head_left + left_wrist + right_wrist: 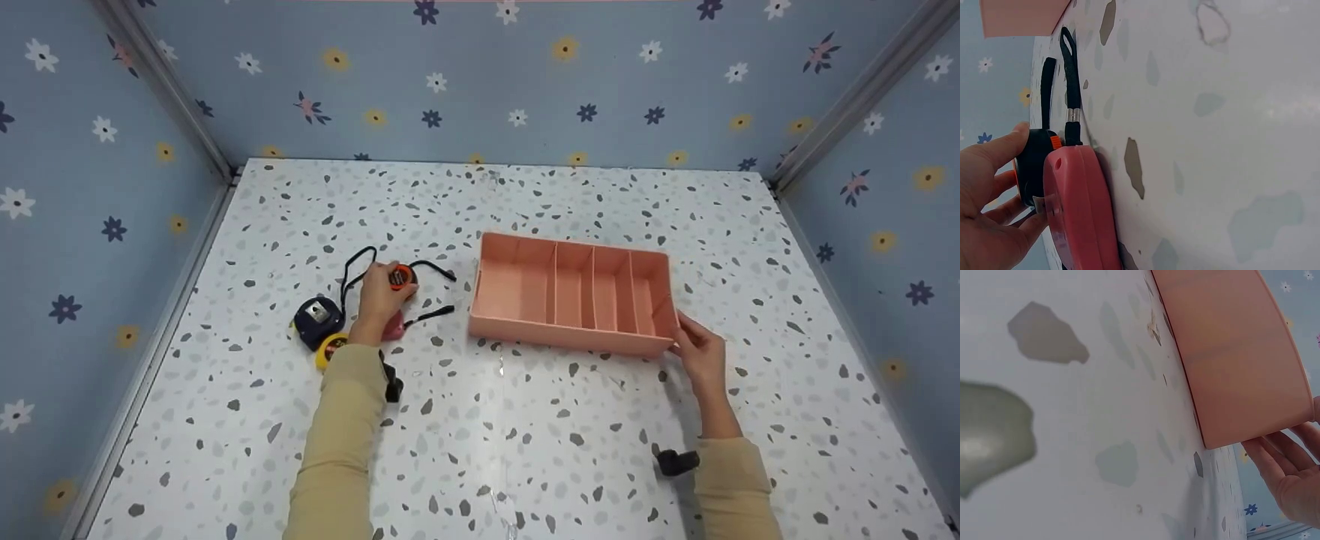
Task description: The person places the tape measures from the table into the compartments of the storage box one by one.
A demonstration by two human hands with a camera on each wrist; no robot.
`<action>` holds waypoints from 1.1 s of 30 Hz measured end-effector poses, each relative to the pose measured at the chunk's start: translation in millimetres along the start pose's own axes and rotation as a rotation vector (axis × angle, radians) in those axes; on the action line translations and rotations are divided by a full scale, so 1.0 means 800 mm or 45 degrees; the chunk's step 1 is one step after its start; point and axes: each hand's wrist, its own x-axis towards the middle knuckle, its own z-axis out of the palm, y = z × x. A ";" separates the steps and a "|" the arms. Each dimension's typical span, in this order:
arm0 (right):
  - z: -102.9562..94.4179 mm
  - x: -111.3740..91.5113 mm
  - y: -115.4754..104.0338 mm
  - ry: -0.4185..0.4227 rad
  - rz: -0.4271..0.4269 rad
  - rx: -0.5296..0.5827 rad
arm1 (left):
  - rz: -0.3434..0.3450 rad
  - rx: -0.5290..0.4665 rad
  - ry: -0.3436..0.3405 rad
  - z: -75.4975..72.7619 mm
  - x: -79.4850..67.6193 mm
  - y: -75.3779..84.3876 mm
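My left hand (380,300) pinches a small black tape measure with an orange ring (402,277) between thumb and fingers. Right beside it in the left wrist view is a pink tape measure (1086,208) with a black wrist strap. Close to that forearm lie a dark blue tape measure (319,321) and a yellow one (330,349), the latter partly covered by the sleeve. At the near right corner of a pink divided organizer box (570,341), my right hand (703,352) holds the end wall, its fingers against the outside.
The box stands on a speckled white table (510,450), with one wide compartment at left and several narrow ones at right. Black straps trail from the tape measures towards it. Flowered blue panels (480,82) enclose the back and both sides.
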 end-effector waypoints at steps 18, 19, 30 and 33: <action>0.014 -0.007 -0.004 -0.059 -0.080 0.050 | 0.057 0.016 0.040 0.001 0.000 -0.002; 0.015 -0.007 -0.003 -0.062 -0.083 0.047 | 0.053 0.012 0.039 0.001 0.000 -0.002; 0.026 -0.019 -0.018 -0.157 -0.074 0.062 | 0.039 0.014 0.042 0.001 0.000 -0.002; 0.029 -0.016 -0.011 -0.121 -0.095 -0.007 | 0.031 0.012 0.037 0.001 0.000 -0.001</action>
